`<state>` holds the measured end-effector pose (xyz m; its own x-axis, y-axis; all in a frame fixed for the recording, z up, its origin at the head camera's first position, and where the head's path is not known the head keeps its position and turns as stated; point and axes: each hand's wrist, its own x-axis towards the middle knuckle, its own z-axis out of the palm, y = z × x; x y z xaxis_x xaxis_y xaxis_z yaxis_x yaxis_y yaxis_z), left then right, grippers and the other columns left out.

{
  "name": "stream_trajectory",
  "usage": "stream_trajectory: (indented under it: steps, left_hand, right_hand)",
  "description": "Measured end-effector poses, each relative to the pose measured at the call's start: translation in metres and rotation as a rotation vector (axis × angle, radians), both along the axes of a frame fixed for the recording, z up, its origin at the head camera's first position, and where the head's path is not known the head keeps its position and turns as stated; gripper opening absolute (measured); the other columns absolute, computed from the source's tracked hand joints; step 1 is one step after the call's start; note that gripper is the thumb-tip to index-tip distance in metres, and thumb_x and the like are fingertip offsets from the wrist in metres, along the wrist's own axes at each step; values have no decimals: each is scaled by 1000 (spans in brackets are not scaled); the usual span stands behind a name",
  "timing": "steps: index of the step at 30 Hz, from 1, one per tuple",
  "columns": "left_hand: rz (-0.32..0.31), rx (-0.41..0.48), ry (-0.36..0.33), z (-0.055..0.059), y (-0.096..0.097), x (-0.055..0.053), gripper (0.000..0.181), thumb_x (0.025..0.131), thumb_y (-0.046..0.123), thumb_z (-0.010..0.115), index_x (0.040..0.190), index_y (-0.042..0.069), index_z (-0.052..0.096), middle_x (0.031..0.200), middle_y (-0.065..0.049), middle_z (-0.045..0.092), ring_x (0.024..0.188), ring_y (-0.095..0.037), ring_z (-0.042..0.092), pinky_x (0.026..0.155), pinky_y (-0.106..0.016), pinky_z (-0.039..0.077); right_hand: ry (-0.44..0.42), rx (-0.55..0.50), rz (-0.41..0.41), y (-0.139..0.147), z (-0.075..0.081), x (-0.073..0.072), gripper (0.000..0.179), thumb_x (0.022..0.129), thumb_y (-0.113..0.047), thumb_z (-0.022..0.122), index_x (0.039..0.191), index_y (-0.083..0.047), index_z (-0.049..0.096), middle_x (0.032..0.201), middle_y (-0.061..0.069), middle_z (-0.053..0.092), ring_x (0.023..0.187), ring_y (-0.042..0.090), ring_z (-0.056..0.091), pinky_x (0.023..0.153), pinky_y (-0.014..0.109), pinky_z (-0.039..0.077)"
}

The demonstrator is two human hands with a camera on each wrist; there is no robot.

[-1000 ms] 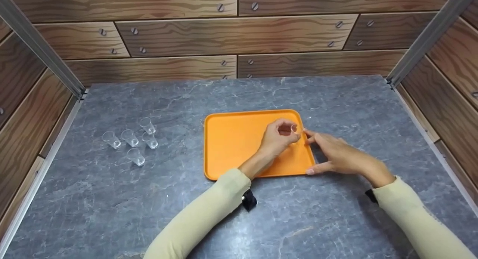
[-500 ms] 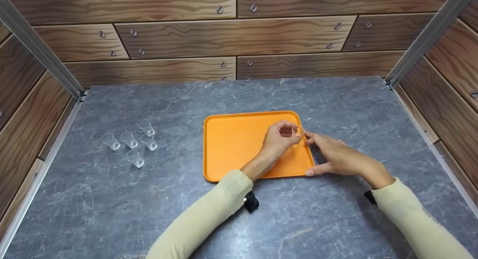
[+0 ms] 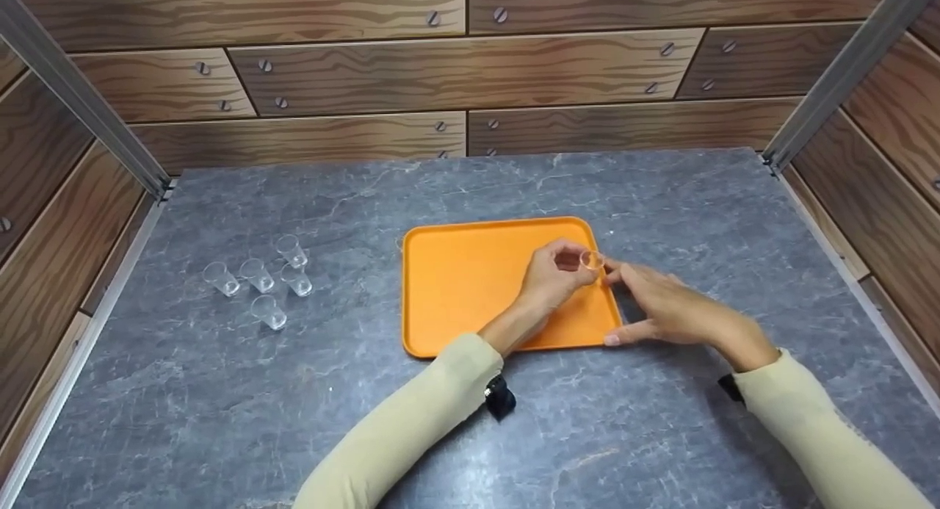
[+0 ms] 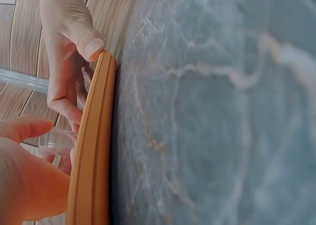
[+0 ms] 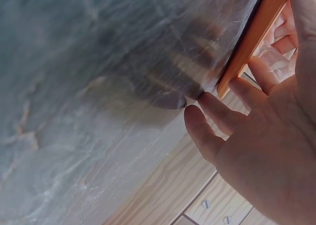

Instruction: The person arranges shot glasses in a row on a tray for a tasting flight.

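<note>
Near the right side of an orange tray [image 3: 463,281], the left hand [image 3: 552,283] pinches a small clear cup [image 3: 593,261] between thumb and fingers. The cup's round rim faces up in the head view, and the left wrist view shows its clear wall [image 4: 59,140] close over the tray. Along the tray's right edge, the right hand [image 3: 674,308] touches the rim with extended fingers, its thumb at the near right corner. In the right wrist view, the right hand [image 5: 271,146] has its fingers relaxed and spread against the tray's outer side [image 5: 249,47].
Several more clear cups [image 3: 269,314] stand in a loose cluster on the grey marbled table [image 3: 352,421], left of the tray. Wood-patterned panels [image 3: 470,68] enclose the back and sides, with metal posts [image 3: 88,105] at the corners.
The left hand has shifted slightly right with the cup, bringing it to the tray's right rim beside the right fingers. The right hand and tray look still.
</note>
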<state>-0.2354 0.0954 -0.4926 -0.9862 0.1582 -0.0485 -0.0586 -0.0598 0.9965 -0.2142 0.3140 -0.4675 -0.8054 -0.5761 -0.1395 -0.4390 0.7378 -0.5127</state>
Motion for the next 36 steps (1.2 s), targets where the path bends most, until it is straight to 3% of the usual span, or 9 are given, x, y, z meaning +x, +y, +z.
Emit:
stream_trajectory:
  steps: [14,23,36]
  left_hand:
    - [-17,10,-4,0,1,-1,32,86,-9,81,117,-3,74,107,-10,75,93,-9,65,88,-21,56]
    - [-13,19,-33,-1,2,0,34,86,-10,81,118,-3,74,109,-11,75,95,-11,67,89,-23,57]
    - [-21,23,-34,2,-2,0,35,87,-8,83,120,-3,73,109,-8,75,97,-13,68,90,-23,58]
  right_hand:
    - [24,39,-6,-2,3,6,84,89,-59,85,144,-7,49,176,16,29,156,46,32,115,85,19]
    - [47,72,-8,-3,2,7,97,91,-57,84,158,-4,40,168,17,43,155,47,33,114,86,19]
    - [51,92,-25,-5,3,8,94,91,-61,83,155,-5,42,171,15,39,155,46,33,116,84,21]
